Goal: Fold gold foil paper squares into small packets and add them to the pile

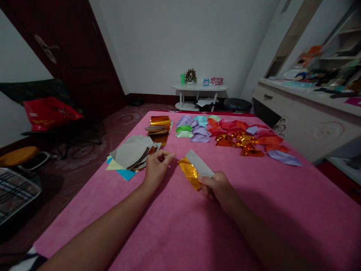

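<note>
My right hand [218,188] pinches the near end of a folded strip of gold foil paper [194,169], its white back showing on the upper fold. The strip is held just above a pink cloth [180,222]. My left hand [156,165] hovers a little to the left of the strip, fingers loosely curled with the fingertips near each other and nothing in them. Right beside that hand lies a fanned stack of paper sheets [131,154], white sides up, with blue and yellow corners.
Further back on the cloth lie a pile of gold foil sheets [159,124], several folded paper shapes in purple, green and blue [194,130], and red and gold ones [242,139]. A white cabinet [310,120] stands right, a small white table [199,94] behind.
</note>
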Available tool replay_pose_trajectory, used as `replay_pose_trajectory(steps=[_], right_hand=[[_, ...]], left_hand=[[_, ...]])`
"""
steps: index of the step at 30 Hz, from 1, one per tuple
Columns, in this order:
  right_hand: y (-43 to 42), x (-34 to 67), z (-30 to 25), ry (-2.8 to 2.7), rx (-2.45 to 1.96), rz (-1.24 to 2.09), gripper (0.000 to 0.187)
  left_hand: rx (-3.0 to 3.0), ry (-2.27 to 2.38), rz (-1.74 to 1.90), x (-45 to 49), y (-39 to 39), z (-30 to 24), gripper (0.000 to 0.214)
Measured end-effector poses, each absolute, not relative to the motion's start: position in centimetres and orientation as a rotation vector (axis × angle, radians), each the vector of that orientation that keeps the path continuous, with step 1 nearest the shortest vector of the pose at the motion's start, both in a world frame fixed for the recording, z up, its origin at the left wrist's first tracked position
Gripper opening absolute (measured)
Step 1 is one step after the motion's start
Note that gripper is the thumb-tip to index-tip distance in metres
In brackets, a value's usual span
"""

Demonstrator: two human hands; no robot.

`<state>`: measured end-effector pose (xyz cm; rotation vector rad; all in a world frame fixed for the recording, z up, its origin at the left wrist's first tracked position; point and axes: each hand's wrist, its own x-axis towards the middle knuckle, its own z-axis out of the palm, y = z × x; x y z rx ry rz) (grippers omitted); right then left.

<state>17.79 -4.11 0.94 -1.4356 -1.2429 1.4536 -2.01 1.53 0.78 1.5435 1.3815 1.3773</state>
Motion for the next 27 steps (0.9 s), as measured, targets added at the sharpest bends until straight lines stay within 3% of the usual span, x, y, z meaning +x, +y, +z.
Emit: replay_pose_trajectory(steps=[4, 7, 15, 17, 19, 22, 24, 27], right_hand=[[-3.7, 18.4, 0.7, -1.085, -1.415, 1.482, 0.043], [-3.7, 18.3, 0.7, -1.043, -1.376, 1.505, 0.039], [-3.6, 18.7, 0.9, -1.289, -1.488, 1.562, 0.032], [-3.2, 19.5, 1.0, -1.332, -1.534, 1.330, 0.027], [-2.9, 20.3, 1.2, -1.351, -1.504, 0.868, 0.013], [-3.2, 20.4, 1.7, -1.409, -1.405, 0.394, 0.015], [-3.7, 19.9, 1.9, -1.601, -1.329, 0.356, 0.011], [-4.2, 19.2, 1.3, -1.947, -1.284, 0.550, 0.018]], left_hand=[[2.189, 1.115, 1.296, -2.2, 0.3, 1.5, 0.011], [2.564, 0.834, 1.086, -1.3, -0.7, 1.4, 0.029], [2.646, 0.716, 1.038, -0.3, -0.4, -0.1, 0.019], [2.608, 0.673, 1.095, -0.7, -0.2, -0.1, 0.019], [2.587, 0.678, 1.149, -0.9, 0.1, -0.1, 0.018], [2.626, 0.700, 1.171, -0.9, 0.4, -0.3, 0.015], [2.681, 0.655, 1.075, -0.9, 0.5, -0.6, 0.015], [2.732, 0.600, 0.836, -1.0, 0.4, -0.6, 0.020]])
